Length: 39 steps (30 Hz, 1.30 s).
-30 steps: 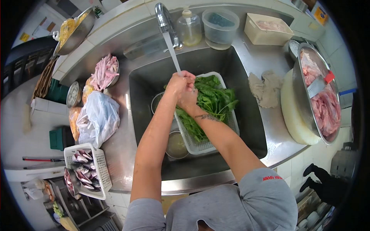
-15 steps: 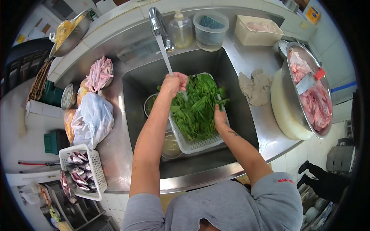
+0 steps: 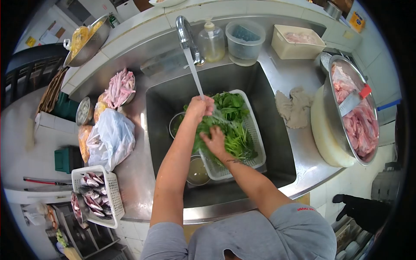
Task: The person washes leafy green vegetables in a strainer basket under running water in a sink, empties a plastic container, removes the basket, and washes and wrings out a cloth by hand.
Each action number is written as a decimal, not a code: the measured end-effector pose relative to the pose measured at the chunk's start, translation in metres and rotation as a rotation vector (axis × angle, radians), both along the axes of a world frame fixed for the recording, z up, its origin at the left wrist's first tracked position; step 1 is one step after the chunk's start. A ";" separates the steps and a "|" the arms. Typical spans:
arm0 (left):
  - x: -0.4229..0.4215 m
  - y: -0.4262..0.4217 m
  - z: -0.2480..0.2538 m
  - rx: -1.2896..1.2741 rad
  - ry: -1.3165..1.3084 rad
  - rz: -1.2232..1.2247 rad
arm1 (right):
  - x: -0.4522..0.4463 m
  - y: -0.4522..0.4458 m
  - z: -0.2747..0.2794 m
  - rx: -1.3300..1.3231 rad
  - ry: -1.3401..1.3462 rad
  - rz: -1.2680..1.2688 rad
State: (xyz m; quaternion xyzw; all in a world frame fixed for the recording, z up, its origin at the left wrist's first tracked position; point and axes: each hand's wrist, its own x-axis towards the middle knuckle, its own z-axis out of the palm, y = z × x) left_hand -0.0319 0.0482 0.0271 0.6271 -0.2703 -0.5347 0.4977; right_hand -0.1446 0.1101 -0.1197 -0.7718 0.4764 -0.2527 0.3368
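Observation:
In the sink (image 3: 277,160) stands a white perforated basket (image 3: 255,130) of wet leafy greens (image 3: 229,108). My left hand (image 3: 200,107) is over the basket's left part, in the stream of water from the faucet (image 3: 185,34). Its fingers are curled, and whatever they may enclose is hidden. Spray fans out from it across the leaves. My right hand (image 3: 216,141), a little blurred, rests on the greens with its fingers spread. Under the basket's left edge sits a round bowl of cloudy water (image 3: 198,171). A second metal bowl (image 3: 172,125) is partly covered by my left forearm.
Left on the counter are chicken feet (image 3: 119,86), a plastic bag (image 3: 112,138) and a basket of fish (image 3: 115,195). At right stand a rag (image 3: 294,106) and a metal bowl of raw meat (image 3: 362,117) with a cleaver (image 3: 350,103). A soap bottle (image 3: 211,43) stands behind the sink.
My right hand has moved left from the basket's right side onto the greens. The greens have shifted left, baring the basket's right side. My left hand stays under the stream.

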 end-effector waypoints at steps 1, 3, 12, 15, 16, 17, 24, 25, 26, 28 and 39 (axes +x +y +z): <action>-0.003 0.000 0.001 0.004 0.005 0.007 | -0.003 -0.001 -0.001 -0.008 -0.037 0.017; -0.004 -0.001 0.001 -0.005 0.027 0.000 | -0.002 -0.002 -0.003 -0.023 -0.125 0.052; -0.014 -0.007 -0.001 -0.022 0.033 0.027 | -0.074 -0.076 0.013 0.052 0.320 -0.108; -0.014 -0.007 0.001 -0.010 0.031 0.028 | -0.090 -0.080 0.057 0.476 0.278 -0.303; -0.013 -0.007 0.001 -0.009 0.028 0.001 | -0.087 -0.087 0.033 0.398 0.192 -0.319; -0.013 -0.007 0.002 -0.007 0.026 -0.027 | -0.082 -0.097 -0.006 0.321 0.108 -0.334; -0.012 0.004 -0.002 0.027 0.023 0.008 | -0.058 -0.102 0.001 0.700 -0.327 -0.254; -0.008 0.004 -0.005 0.021 0.050 0.004 | -0.044 -0.103 -0.026 0.653 -0.298 -0.156; -0.006 0.004 -0.010 0.012 0.082 0.001 | -0.033 -0.102 -0.051 0.602 -0.264 -0.059; -0.008 -0.002 -0.017 -0.007 0.138 -0.004 | -0.021 -0.070 -0.039 0.362 -0.077 -0.054; -0.016 -0.008 -0.010 0.006 0.113 0.003 | -0.053 -0.135 -0.032 0.627 0.039 -0.381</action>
